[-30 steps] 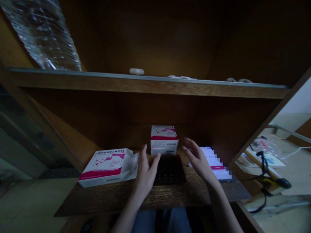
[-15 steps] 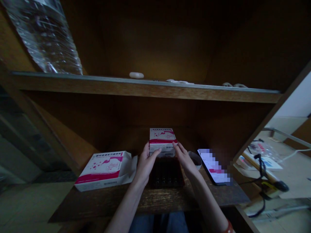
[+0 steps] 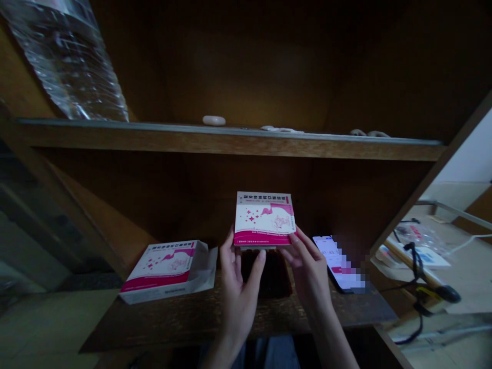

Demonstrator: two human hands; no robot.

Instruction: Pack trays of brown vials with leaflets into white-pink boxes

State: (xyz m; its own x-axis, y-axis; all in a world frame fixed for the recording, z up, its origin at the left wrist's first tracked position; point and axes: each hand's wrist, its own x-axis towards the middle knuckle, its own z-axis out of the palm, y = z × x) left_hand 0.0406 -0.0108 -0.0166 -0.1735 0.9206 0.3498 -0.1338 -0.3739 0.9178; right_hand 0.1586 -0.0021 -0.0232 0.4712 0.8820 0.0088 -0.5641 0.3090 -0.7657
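Observation:
A white and magenta medicine box [image 3: 263, 218] is raised over the lower shelf, its printed face tilted up toward me. My left hand [image 3: 239, 287] grips its left lower side, the thumb pointing up below the near edge. Around the right lower corner are the fingers of my right hand [image 3: 310, 274]. Beneath the box, partly hidden by my hands, a dark brown tray [image 3: 275, 282] lies on the worn wooden shelf [image 3: 180, 320]. A second box of the same print [image 3: 163, 264] rests to the left, its right end flap open.
A phone with a lit screen [image 3: 338, 264] lies at the right. Above, a shelf ledge [image 3: 172, 138] carries a large clear water bottle [image 3: 73, 66], a white rounded object [image 3: 213, 120] and other small pale things. Cables [image 3: 417, 287] hang off a bar beyond the right side.
The medicine box has tipped so that its printed face shows more fully, and it is nearer to me. My hands have shifted lower around it. The other box and the phone stay put.

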